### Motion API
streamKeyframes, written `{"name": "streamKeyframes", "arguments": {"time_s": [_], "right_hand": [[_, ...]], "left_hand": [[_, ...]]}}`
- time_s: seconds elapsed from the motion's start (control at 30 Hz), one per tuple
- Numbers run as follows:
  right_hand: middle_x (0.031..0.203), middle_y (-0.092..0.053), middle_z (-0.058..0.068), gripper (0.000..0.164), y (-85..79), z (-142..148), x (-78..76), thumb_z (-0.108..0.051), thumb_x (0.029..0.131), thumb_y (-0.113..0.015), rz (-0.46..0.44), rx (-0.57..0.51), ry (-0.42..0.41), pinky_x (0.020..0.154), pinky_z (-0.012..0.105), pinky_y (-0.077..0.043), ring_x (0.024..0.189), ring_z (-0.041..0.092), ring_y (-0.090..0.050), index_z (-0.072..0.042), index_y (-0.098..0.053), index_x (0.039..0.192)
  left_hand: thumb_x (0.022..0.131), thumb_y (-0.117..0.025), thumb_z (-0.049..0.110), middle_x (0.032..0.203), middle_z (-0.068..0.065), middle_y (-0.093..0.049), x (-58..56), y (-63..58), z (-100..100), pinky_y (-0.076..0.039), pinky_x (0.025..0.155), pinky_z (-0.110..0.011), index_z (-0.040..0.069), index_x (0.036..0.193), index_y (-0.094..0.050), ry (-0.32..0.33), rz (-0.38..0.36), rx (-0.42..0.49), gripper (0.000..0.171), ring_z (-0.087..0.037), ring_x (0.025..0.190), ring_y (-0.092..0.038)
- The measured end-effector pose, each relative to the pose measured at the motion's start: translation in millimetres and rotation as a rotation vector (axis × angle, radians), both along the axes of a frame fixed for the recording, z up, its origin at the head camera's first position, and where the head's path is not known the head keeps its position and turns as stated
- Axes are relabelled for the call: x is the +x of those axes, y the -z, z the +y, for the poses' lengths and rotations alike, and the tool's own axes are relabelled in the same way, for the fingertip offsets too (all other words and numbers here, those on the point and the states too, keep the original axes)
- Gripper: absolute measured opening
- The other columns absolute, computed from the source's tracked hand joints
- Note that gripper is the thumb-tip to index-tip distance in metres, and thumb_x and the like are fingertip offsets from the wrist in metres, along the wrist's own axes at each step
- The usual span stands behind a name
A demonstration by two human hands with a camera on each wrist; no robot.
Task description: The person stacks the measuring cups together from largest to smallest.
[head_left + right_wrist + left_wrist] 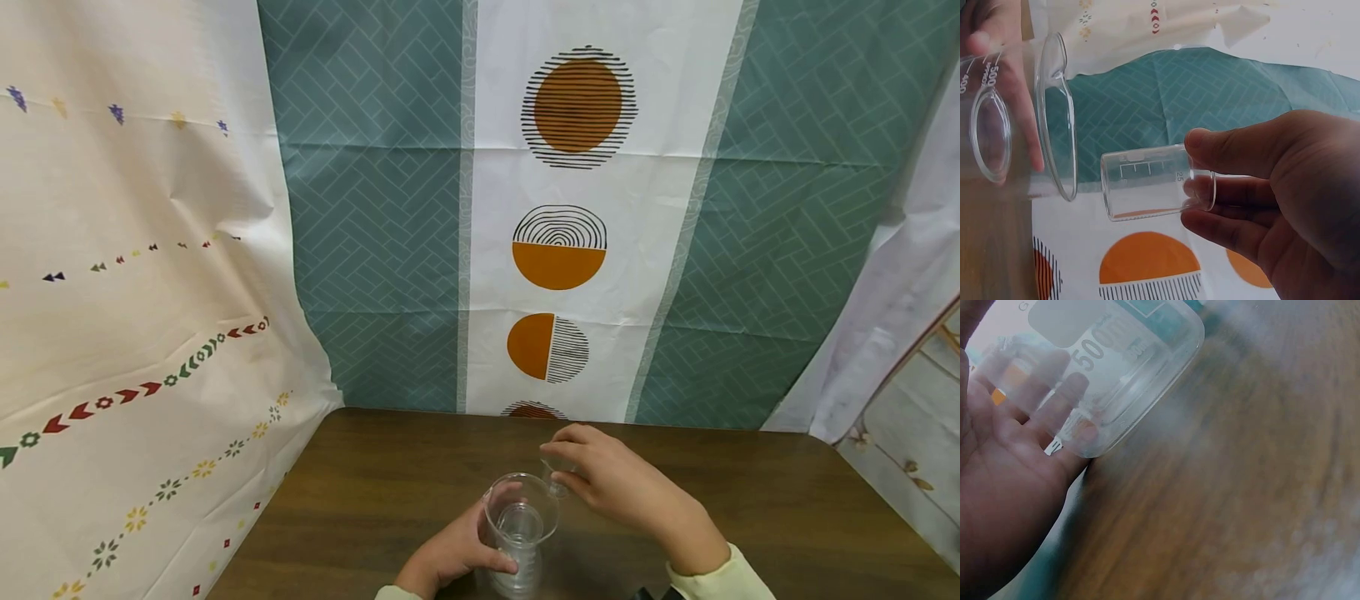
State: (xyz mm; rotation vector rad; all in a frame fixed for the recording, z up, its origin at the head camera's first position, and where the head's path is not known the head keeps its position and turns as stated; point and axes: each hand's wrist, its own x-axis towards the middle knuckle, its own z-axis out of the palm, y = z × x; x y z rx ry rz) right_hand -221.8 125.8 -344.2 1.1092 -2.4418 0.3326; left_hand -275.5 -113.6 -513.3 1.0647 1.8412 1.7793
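My left hand (459,546) grips a large clear glass beaker (553,528), with the thumb on its near side and fingers behind. Printed measuring marks show on its wall (1141,375) in the left wrist view. Inside it stands smaller clear glassware (520,523), whose round rim (991,134) appears in the right wrist view. My right hand (611,475) pinches a small clear beaker (1154,184) near its rim, between thumb and fingers. That small beaker is apart from the large one, just beyond its mouth, and looks empty.
Both hands are over a dark brown wooden table (375,483). Behind it hangs a green and white cloth (375,250) with orange circles. A cream patterned cloth (150,292) hangs along the left, and a pale cloth (900,250) on the right.
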Motion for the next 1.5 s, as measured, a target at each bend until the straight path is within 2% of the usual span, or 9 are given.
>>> {"name": "streamKeyframes", "arguments": {"time_s": [0.3,0.5,0.63,0.77,0.93,1.07,1.3,1.5], "right_hand": [[0.108,-0.063,-0.001,0.03,3.3,-8.8,1.9,-0.015,0.086,-0.073,-0.05,0.021,-0.013,0.081,0.03,-0.053,0.095,0.013,-0.061,-0.011,-0.068,0.115],[0.109,-0.062,-0.001,0.031,6.9,-13.1,1.5,-0.014,0.085,-0.073,-0.071,0.04,-0.026,0.081,0.03,-0.054,0.094,0.013,-0.061,-0.01,-0.068,0.115],[0.109,-0.062,-0.001,0.031,9.2,-16.3,0.2,-0.013,0.085,-0.073,-0.104,0.046,-0.048,0.081,0.028,-0.053,0.095,0.012,-0.061,-0.01,-0.068,0.116],[0.11,-0.061,-0.002,0.031,11.8,-20.6,-0.6,-0.013,0.086,-0.072,-0.144,0.053,-0.068,0.083,0.028,-0.053,0.097,0.012,-0.06,-0.009,-0.068,0.117],[0.109,-0.061,-0.002,0.03,14.7,-24.9,-0.4,-0.014,0.087,-0.072,-0.185,0.069,-0.071,0.083,0.027,-0.053,0.097,0.011,-0.06,-0.01,-0.068,0.117],[0.109,-0.061,-0.002,0.03,17.7,-27.0,-1.9,-0.016,0.087,-0.072,-0.211,0.079,-0.064,0.082,0.026,-0.053,0.095,0.01,-0.059,-0.012,-0.068,0.117],[0.109,-0.061,-0.002,0.031,24.1,-29.4,-6.8,-0.015,0.086,-0.072,-0.218,0.096,-0.083,0.082,0.026,-0.054,0.096,0.011,-0.06,-0.011,-0.068,0.117],[0.109,-0.061,-0.003,0.031,27.9,-30.9,-8.8,-0.015,0.087,-0.071,-0.25,0.114,-0.082,0.084,0.027,-0.054,0.097,0.01,-0.06,-0.017,-0.068,0.118]], "left_hand": [[0.074,-0.085,0.019,0.149,-0.006,-0.039,1.6,-1.8,-0.8,-0.038,0.103,-0.021,0.026,0.147,-0.031,-0.03,-0.02,-0.028,0.092,-0.013,0.129,-0.046],[0.075,-0.084,0.02,0.147,-0.001,-0.044,3.0,-1.7,-0.3,-0.039,0.103,-0.022,0.029,0.147,-0.032,-0.02,-0.007,0.002,0.09,-0.015,0.13,-0.046],[0.076,-0.083,0.02,0.148,-0.001,-0.042,1.4,-1.1,-0.4,-0.04,0.103,-0.023,0.028,0.147,-0.031,0.002,-0.009,0.011,0.088,-0.016,0.131,-0.044],[0.077,-0.083,0.021,0.149,0.0,-0.04,0.5,-0.7,-1.1,-0.04,0.103,-0.022,0.029,0.147,-0.031,-0.005,-0.004,-0.009,0.087,-0.016,0.131,-0.043],[0.078,-0.081,0.019,0.15,-0.002,-0.039,1.9,-0.6,-2.7,-0.041,0.102,-0.022,0.028,0.149,-0.027,0.007,-0.064,-0.024,0.089,-0.017,0.131,-0.043],[0.079,-0.081,0.02,0.152,-0.005,-0.037,3.3,-1.7,-4.1,-0.041,0.101,-0.021,0.028,0.149,-0.027,-0.013,-0.089,-0.042,0.09,-0.017,0.132,-0.042],[0.077,-0.082,0.018,0.148,-0.004,-0.04,4.3,-2.8,-4.6,-0.042,0.1,-0.024,0.032,0.15,-0.028,-0.022,-0.095,-0.042,0.092,-0.019,0.128,-0.045],[0.078,-0.082,0.021,0.147,-0.002,-0.041,4.0,-3.1,-4.0,-0.042,0.1,-0.023,0.033,0.15,-0.026,-0.013,-0.087,-0.036,0.092,-0.019,0.127,-0.046]]}}
